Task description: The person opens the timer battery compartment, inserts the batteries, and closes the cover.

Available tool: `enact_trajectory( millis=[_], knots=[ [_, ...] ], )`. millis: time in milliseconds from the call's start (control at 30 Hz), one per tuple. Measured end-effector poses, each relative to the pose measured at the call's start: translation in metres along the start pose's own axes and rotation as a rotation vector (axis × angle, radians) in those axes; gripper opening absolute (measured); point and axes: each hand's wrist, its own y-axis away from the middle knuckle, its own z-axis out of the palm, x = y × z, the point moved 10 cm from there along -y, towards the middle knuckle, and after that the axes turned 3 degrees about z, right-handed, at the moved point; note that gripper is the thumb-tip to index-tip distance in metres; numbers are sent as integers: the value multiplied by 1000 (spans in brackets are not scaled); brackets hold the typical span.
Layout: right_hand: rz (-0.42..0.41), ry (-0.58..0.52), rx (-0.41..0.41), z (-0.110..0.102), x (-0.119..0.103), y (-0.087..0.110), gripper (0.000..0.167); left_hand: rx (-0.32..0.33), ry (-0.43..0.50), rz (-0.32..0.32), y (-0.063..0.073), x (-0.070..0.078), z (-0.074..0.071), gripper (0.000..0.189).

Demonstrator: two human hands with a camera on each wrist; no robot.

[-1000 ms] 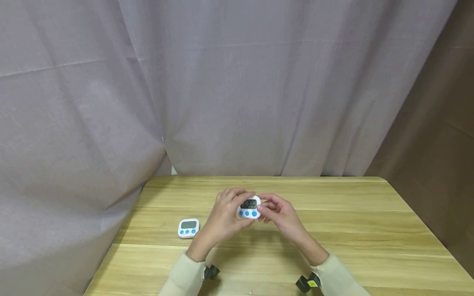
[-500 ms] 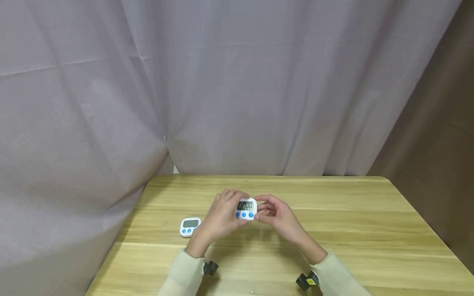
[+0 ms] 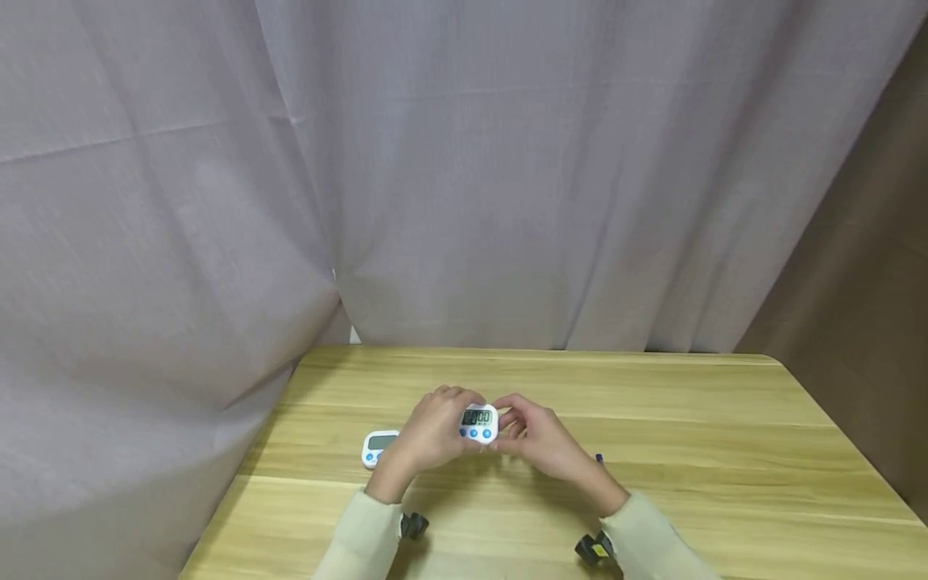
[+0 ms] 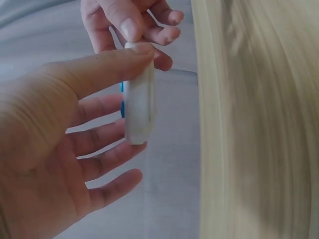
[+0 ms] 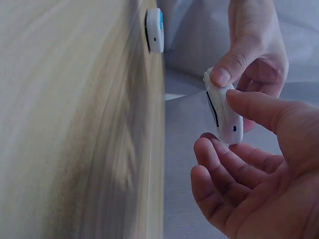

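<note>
Above the table, a white digital timer (image 3: pixel 478 424) with blue round buttons is held between both hands, its screen facing the head camera and showing zeros. My left hand (image 3: pixel 435 435) grips its left side, thumb on the near edge and fingers around the far one. On the other side, my right hand (image 3: pixel 540 439) pinches the right end between thumb and fingers. The left wrist view gives the timer (image 4: pixel 137 107) edge-on, with the left thumb across it. A second white timer (image 3: pixel 377 445) lies on the table, partly hidden by the left wrist; its screen looks blank.
The wooden table (image 3: pixel 696 451) extends to the right and behind the hands. Grey curtain (image 3: pixel 464 177) hangs along its back and left. A small blue thing (image 3: pixel 599 459) peeks out beside the right forearm. Black wrist cameras (image 3: pixel 594 549) sit under the sleeves.
The right thumb has shifted from the timer's front down to its lower right corner. The left arm covers more of the second timer. The blue thing has come into view.
</note>
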Motion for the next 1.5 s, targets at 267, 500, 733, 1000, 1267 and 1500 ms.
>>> enact_trajectory(
  millis=[267,500,733,1000,1267,1500],
  knots=[
    [-18,156,-37,14,6,-9,48,-79,41,-30,3,-11,17,63],
    [-49,303,-68,24,9,-12,44,-117,60,-75,6,-19,30,63],
    [-96,375,-71,31,7,-16,40,-164,15,-94,7,-21,37,66],
    [-120,466,-68,38,7,-16,42,-223,-31,-104,8,-20,46,67],
    [-114,484,-69,42,8,-15,42,-240,-72,-89,11,-15,50,66],
    [-119,472,-52,42,10,-15,42,-233,-75,-93,10,-13,49,65]
  ],
)
